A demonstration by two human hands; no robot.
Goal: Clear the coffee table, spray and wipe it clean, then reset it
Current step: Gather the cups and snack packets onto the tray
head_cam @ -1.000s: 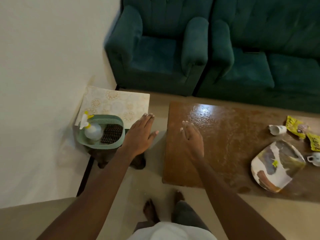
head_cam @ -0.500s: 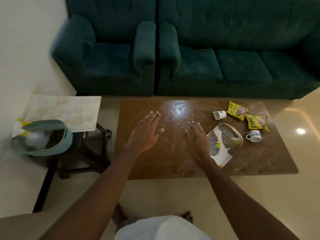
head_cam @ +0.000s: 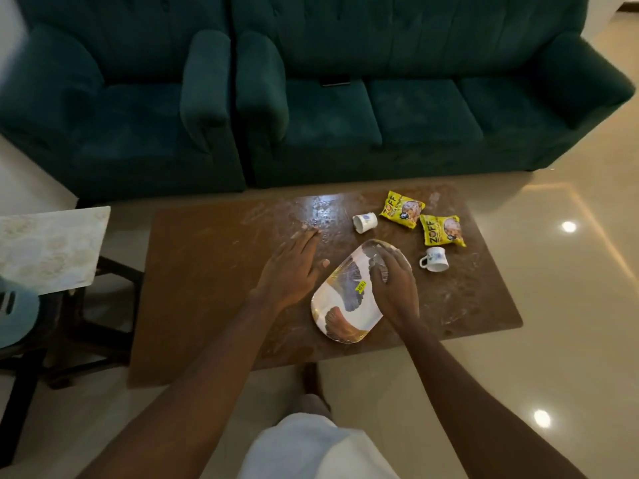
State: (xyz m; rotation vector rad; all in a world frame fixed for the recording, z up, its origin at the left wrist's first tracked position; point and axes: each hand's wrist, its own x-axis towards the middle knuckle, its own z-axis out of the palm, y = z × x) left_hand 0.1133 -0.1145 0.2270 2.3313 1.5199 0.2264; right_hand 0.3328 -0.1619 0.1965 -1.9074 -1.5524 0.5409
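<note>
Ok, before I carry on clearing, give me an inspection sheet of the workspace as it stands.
Surface: coffee table brown, smeared with pale streaks and dust.
Job's things: patterned plate near the front edge; tipped cup on its side behind it; second cup right of the plate; first snack packet and second snack packet, both yellow, at the far right.
Clutter: nothing seen beyond those.
Grippers: left hand flat and open over the table, left of the plate; right hand over the plate's right side, fingers bent, grip unclear.
Cables: nothing seen.
Surroundings: green sofa and armchair behind; side table with a patterned top at left; basket cut off by the frame edge.
</note>
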